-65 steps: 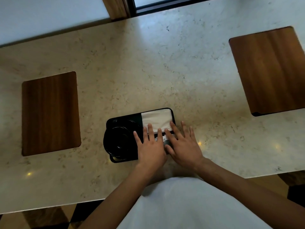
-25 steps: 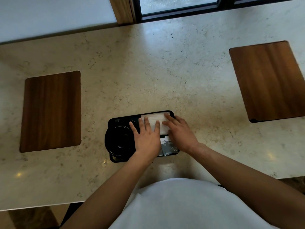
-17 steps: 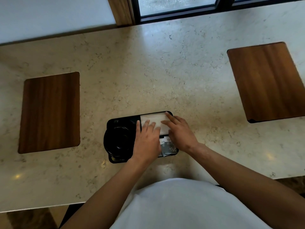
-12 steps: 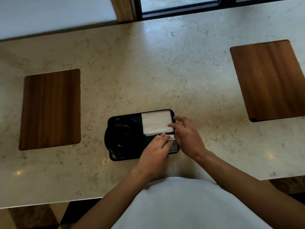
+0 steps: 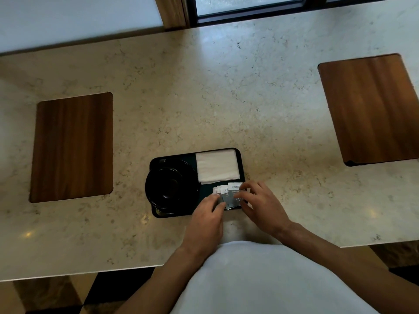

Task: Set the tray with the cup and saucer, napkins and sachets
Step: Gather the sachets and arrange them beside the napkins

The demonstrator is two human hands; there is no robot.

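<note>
A small black tray (image 5: 156, 162) sits on the marble counter in front of me. On its left half stands a black cup on a black saucer (image 5: 170, 185). White folded napkins (image 5: 216, 165) lie flat in the tray's far right corner. Several grey and white sachets (image 5: 229, 193) are fanned in the near right corner. My left hand (image 5: 207, 219) touches the sachets' left edge with its fingertips. My right hand (image 5: 260, 206) has its fingers on their right side. Both hands rest on the sachets from either side.
Two wooden inlay panels are set in the counter, one at the left (image 5: 72, 147) and one at the right (image 5: 369, 107). The counter's near edge (image 5: 68, 274) runs just in front of my body. A window frame (image 5: 249, 7) lies beyond the far edge.
Both hands have left the napkins and drawn back toward me onto the sachets. The napkins now lie uncovered, and the sachets are spread in a fan.
</note>
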